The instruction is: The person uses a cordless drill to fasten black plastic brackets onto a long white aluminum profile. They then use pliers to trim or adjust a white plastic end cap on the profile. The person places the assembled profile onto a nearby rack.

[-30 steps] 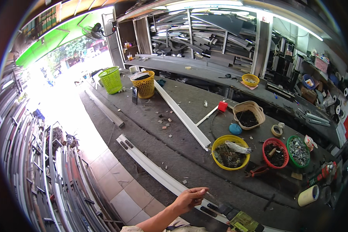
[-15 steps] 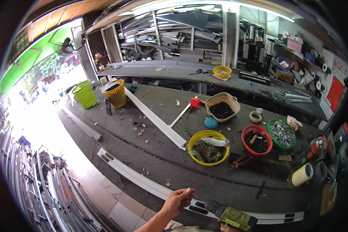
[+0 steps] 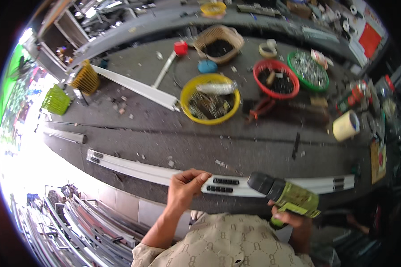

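Note:
My right hand (image 3: 292, 219) grips a green and black cordless drill (image 3: 296, 196), its black chuck pointing left over a long white profile (image 3: 138, 171). The profile lies along the bench's near edge. Black slotted inserts (image 3: 225, 181) sit in pairs on it, at its middle and both ends. My left hand (image 3: 186, 187) is closed in a pinch over the profile, just left of the middle pair. Whatever its fingertips hold, if anything, is too small to make out. A gap separates the left hand from the drill.
Beyond the profile stand a yellow basket (image 3: 209, 121) of small hardware, a red basket (image 3: 275, 94) and a green basket (image 3: 321, 88). Pliers (image 3: 262, 109) lie near the red one. A wide tape roll (image 3: 345, 126) is at right. Another white profile (image 3: 133, 87) crosses the bench at left.
The view has tilted downward, showing more of my arms and shirt. The drill has shifted right, away from my left hand, which was pinching close to its tip.

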Motion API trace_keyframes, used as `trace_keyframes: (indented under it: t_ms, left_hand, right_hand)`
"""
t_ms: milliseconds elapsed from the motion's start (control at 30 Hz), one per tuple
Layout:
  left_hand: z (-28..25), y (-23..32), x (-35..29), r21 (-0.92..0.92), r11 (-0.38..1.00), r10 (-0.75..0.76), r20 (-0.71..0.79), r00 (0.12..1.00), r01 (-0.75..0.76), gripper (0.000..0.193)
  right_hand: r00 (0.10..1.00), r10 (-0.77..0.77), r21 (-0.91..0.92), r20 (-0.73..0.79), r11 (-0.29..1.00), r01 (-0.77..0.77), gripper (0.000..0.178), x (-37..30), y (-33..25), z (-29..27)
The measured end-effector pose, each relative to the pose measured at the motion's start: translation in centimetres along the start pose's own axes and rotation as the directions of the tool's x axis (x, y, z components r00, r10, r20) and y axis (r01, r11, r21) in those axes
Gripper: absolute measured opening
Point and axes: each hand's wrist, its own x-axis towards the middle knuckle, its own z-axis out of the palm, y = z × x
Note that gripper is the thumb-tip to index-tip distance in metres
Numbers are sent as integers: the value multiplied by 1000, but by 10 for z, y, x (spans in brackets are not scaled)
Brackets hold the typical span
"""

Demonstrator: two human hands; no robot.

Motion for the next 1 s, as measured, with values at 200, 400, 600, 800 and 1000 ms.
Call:
trace_keyframes:
  t_ms: [200,400,600,800,1000]
  left_hand:
    - [-13,-16,-8,746,533,310,267,912,-400,18]
    - [-8,-33,6,761,290,350,480,804,-580,19]
    - [-2,-34,17,747,246,280,556,783,-618,17]
    - [6,-39,17,754,314,281,507,815,-577,13]
    - [4,-44,18,727,339,334,501,799,-597,15]
  right_hand:
    - [993,-102,-103,-64,990,95,47,-36,11,-18]
    - [956,25,-12,-292,999,-30,46,-59,23,4]
    - [908,83,-22,-411,995,-101,36,-71,31,17]
    - [927,-337,-666,-163,731,148,42,-83,31,-2]
    - [940,-326,-674,-101,717,176,40,-72,-4,-7]
